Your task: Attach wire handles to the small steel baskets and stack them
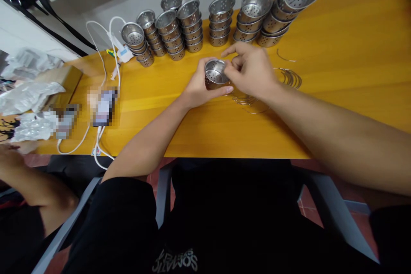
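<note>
My left hand is wrapped round a small perforated metal cup, its mouth facing up towards me. At the cup's right rim is my right hand, thumb and fingers bent in a pinch; whether a thin piece sits between them I cannot make out. Curved thin wires lie on the table to the right of that hand. More bent wires lie below it, partly hidden by the hand and forearm.
Stacks of perforated metal cups line the table's back edge. To the left are a phone, white cables, a cardboard box and clear plastic bags. Another person's arm is at the lower left.
</note>
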Action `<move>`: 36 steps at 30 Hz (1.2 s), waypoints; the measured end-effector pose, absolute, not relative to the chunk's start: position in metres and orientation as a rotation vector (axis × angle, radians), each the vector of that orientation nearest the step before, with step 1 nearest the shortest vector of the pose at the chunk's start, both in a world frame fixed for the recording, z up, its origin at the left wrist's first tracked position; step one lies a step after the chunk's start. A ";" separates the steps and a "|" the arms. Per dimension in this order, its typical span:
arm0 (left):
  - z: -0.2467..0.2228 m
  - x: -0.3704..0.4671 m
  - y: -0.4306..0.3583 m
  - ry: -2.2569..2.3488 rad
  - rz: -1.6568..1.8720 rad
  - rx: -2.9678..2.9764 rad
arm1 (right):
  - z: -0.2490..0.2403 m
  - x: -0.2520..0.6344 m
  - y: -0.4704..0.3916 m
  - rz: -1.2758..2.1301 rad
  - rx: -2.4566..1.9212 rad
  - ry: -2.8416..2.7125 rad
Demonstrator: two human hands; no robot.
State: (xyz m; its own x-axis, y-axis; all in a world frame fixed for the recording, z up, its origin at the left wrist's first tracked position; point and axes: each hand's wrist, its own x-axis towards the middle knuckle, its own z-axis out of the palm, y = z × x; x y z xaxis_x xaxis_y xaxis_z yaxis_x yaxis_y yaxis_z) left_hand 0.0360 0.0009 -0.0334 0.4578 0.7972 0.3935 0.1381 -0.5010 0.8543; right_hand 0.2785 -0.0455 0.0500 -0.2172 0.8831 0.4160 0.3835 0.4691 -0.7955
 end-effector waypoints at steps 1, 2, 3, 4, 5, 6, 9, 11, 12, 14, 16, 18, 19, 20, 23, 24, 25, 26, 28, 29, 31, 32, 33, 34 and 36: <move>-0.029 0.038 -0.003 0.814 1.062 1.919 | 0.051 0.277 -0.046 0.689 -1.079 -1.795; -0.024 0.039 -0.007 0.839 1.061 1.913 | 0.051 0.276 -0.047 0.695 -1.083 -1.788; -0.020 0.041 -0.010 0.858 1.059 1.908 | 0.052 0.275 -0.048 0.704 -1.080 -1.783; -0.017 0.043 -0.013 0.867 1.055 1.902 | 0.053 0.274 -0.047 0.711 -1.066 -1.779; -0.014 0.044 -0.015 0.867 1.053 1.894 | 0.053 0.274 -0.047 0.719 -1.041 -1.777; -0.012 0.044 -0.017 0.860 1.054 1.880 | 0.054 0.275 -0.046 0.729 -1.005 -1.780; -0.009 0.042 -0.018 0.832 1.030 1.801 | 0.059 0.283 -0.043 0.830 -0.844 -1.841; -0.011 0.037 -0.016 0.832 0.986 1.749 | 0.062 0.291 -0.040 0.967 -0.741 -1.907; -0.013 0.034 -0.015 0.831 0.962 1.743 | 0.063 0.294 -0.039 1.039 -0.700 -1.922; -0.020 0.029 -0.009 0.804 0.934 1.799 | 0.063 0.299 -0.037 1.161 -0.654 -1.897; -0.030 0.025 -0.003 0.764 0.937 1.918 | 0.059 0.299 -0.035 1.240 -0.650 -1.830; -0.038 0.022 0.004 0.751 0.948 2.039 | 0.054 0.297 -0.032 1.294 -0.659 -1.776; -0.041 0.021 0.006 0.757 0.952 2.087 | 0.052 0.296 -0.031 1.313 -0.659 -1.765; -0.043 0.021 0.008 0.768 0.958 2.123 | 0.049 0.295 -0.029 1.326 -0.659 -1.754; -0.042 0.020 0.008 0.796 0.978 2.168 | 0.047 0.294 -0.028 1.351 -0.674 -1.733; -0.040 0.020 0.007 0.802 0.981 2.173 | 0.047 0.294 -0.028 1.356 -0.687 -1.729; -0.037 0.020 0.006 0.807 0.980 2.177 | 0.048 0.294 -0.029 1.355 -0.700 -1.729; -0.035 0.020 0.005 0.815 0.973 2.182 | 0.050 0.295 -0.030 1.349 -0.711 -1.735; -0.031 0.020 0.002 0.843 0.961 2.190 | 0.053 0.295 -0.033 1.314 -0.727 -1.764; -0.030 0.020 0.001 0.862 0.958 2.192 | 0.054 0.295 -0.034 1.287 -0.732 -1.786; -0.028 0.021 -0.002 0.889 0.954 2.198 | 0.057 0.294 -0.036 1.219 -0.743 -1.834; -0.028 0.021 -0.002 0.893 0.957 2.204 | 0.057 0.294 -0.037 1.181 -0.751 -1.853; -0.029 0.022 -0.003 0.892 0.962 2.213 | 0.056 0.293 -0.037 1.134 -0.762 -1.858; -0.029 0.023 -0.003 0.891 0.966 2.224 | 0.056 0.293 -0.036 1.074 -0.777 -1.847; -0.030 0.024 -0.004 0.904 0.968 2.243 | 0.053 0.293 -0.035 0.913 -0.809 -1.817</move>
State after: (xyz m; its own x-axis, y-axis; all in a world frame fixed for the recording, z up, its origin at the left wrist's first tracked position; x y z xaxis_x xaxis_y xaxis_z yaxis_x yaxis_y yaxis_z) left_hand 0.0237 -0.0038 -0.0296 0.5195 0.7454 0.4177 0.3654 -0.6357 0.6799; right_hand 0.2930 -0.0350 0.0528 -0.3634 0.8249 0.4329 0.1447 0.5091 -0.8485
